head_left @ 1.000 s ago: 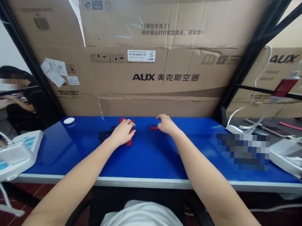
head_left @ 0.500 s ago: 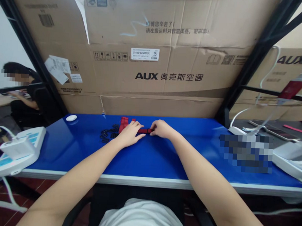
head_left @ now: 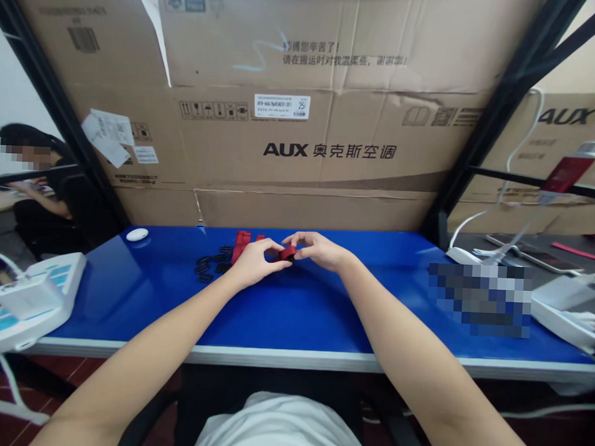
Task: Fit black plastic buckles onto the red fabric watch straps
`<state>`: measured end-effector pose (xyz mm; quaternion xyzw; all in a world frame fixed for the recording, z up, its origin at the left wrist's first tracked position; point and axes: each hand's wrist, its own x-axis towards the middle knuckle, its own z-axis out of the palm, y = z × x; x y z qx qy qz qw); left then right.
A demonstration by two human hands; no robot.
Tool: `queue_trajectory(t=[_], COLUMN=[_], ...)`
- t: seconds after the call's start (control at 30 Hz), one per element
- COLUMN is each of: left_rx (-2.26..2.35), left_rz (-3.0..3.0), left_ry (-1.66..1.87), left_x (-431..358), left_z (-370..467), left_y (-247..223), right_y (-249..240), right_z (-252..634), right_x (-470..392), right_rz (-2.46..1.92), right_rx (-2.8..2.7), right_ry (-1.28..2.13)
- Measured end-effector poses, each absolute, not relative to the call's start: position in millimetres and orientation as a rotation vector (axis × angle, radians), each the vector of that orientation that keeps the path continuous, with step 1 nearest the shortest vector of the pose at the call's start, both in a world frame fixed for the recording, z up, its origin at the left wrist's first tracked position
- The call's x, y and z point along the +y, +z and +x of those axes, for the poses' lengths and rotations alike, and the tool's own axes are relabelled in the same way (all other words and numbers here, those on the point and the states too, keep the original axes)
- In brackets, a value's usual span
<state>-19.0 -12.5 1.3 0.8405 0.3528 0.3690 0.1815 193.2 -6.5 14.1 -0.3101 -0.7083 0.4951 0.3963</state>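
A small red and black piece is between my two hands, above the middle of the blue table. My left hand grips its left side, thumb below and fingers above. From the right, my right hand pinches the same piece with thumb and fingers. Just behind my left hand lie red pieces, partly hidden by it. Several small black pieces are scattered on the table to the left of that hand.
The blue table has a pale front edge. A white power strip lies at its left, near a round white object. Cables and a white strip are at the right. Cardboard stands behind. A person sits at far left.
The red and black piece, earlier stretched flat between my hands, now looks shorter and turned up. My hands have come closer together. The view has shifted slightly.
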Motion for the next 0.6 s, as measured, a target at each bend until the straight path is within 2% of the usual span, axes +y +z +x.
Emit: queue_trajectory(t=[0.37,0.6], left_rx=[1.007,0.928], left_rz=[2.56,2.371], left_ry=[1.053,1.143], left_x=[-10,-16], left_z=[-18,-17], left_y=[2,6], right_y=[17,22], right_z=[177,179], right_x=[-8,-10], right_rz=[-0.887,-0.639], right_rx=[-1.849,-1.478], right_ry=[1.031,1.308])
